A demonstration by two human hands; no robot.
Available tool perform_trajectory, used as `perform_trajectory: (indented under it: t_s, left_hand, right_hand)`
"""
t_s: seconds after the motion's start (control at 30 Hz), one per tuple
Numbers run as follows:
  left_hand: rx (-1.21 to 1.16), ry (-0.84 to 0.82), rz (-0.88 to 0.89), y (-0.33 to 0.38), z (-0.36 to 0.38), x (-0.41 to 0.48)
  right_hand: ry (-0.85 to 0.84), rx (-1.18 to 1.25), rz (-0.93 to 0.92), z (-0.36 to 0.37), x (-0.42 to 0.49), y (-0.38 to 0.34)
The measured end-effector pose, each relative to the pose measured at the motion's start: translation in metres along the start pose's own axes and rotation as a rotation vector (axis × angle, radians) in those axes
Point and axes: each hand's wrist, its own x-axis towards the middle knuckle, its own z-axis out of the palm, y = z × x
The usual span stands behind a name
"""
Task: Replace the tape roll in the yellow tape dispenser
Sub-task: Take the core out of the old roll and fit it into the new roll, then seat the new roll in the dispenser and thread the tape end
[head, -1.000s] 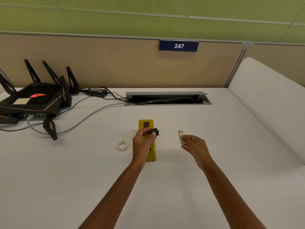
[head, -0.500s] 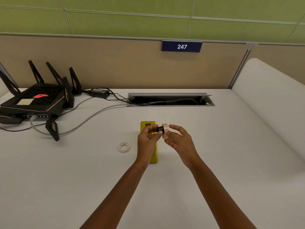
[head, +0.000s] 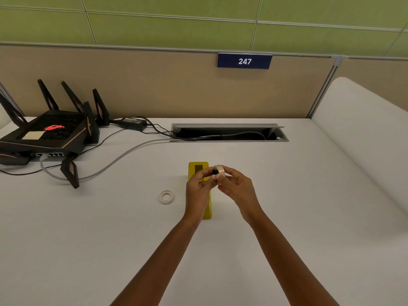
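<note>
The yellow tape dispenser lies lengthwise on the white desk, mostly hidden behind my hands. Just above it my left hand pinches a small black spool. My right hand holds a cream tape roll pressed against that spool, and the black piece sits partly inside the roll's hole. A thin, nearly bare tape ring lies flat on the desk to the left of the dispenser.
A black router with upright antennas stands at the back left, with cables trailing across the desk into a cable slot. A white padded divider borders the right side. A partition wall closes the back.
My right hand has brought the cream roll from the right over to my left hand. The roll now meets the black spool, where before they were apart.
</note>
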Motion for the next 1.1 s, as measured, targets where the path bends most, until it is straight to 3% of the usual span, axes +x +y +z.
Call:
perform_trajectory:
  t_s: [0.17,0.3,0.6,0.87,1.1]
  left_hand:
    - [0.055,-0.047,-0.007,-0.003,0.000,0.000]
    - [0.110,-0.069,-0.002,-0.005,-0.007,0.006]
    - [0.356,0.179,0.178,-0.033,-0.036,0.013]
    - [0.626,-0.179,0.303,-0.076,-0.059,0.005]
    - [0.807,-0.221,0.386,-0.091,-0.066,0.012]
  right_hand:
    - [0.141,-0.376,-0.119,0.007,0.009,0.004]
    - [0.179,-0.481,-0.115,0.012,0.016,0.005]
    - [0.180,-0.764,-0.030,0.029,0.036,0.001]
    - [0.200,-0.991,-0.121,0.050,0.044,0.010]
    - [0.236,-1.073,-0.229,0.058,0.046,0.019]
